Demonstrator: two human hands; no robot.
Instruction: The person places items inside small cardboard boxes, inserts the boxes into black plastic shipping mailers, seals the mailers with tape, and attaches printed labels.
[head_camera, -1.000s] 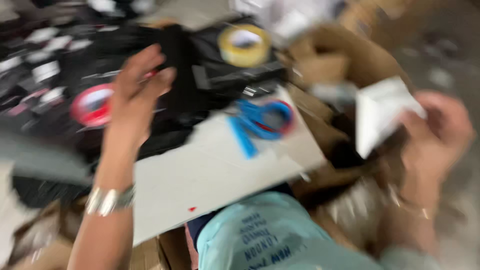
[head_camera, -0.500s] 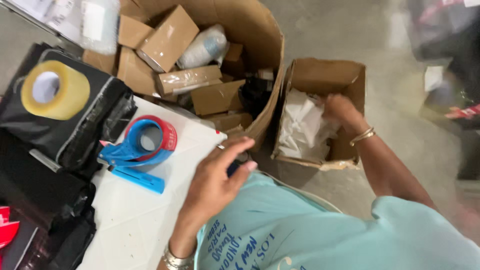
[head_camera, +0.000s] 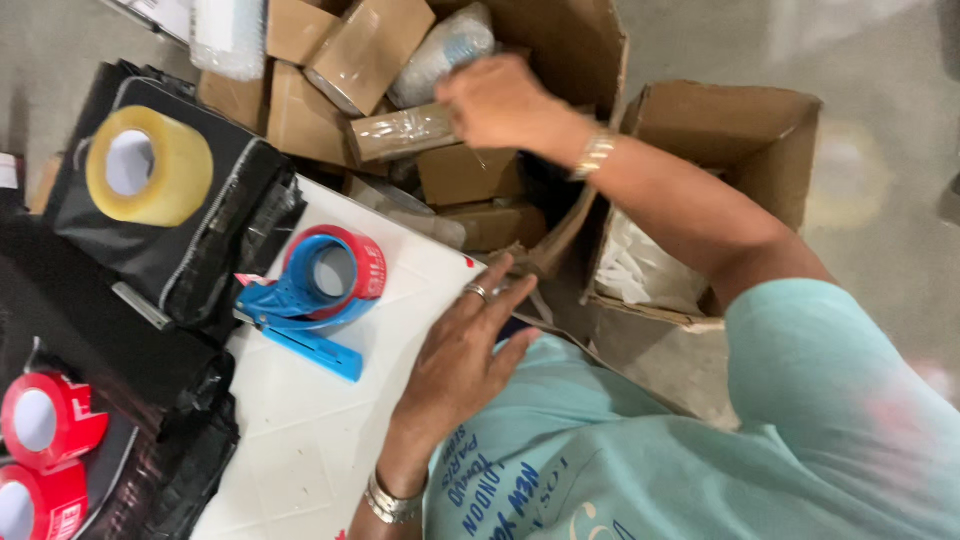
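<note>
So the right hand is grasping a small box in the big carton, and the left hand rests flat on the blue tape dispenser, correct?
Not quite: in the head view the left hand rests flat on the white board, beside the tape dispenser, not on it. The right hand does grasp a small box.

Right hand (head_camera: 497, 100) grips a taped carton (head_camera: 400, 133) in the big box (head_camera: 575, 45) — left hand (head_camera: 462, 352) flat on the white table (head_camera: 300, 440).

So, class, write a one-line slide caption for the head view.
Right hand grips a taped cardboard parcel in a large carton; left hand rests on the white board beside a blue tape dispenser.
</note>
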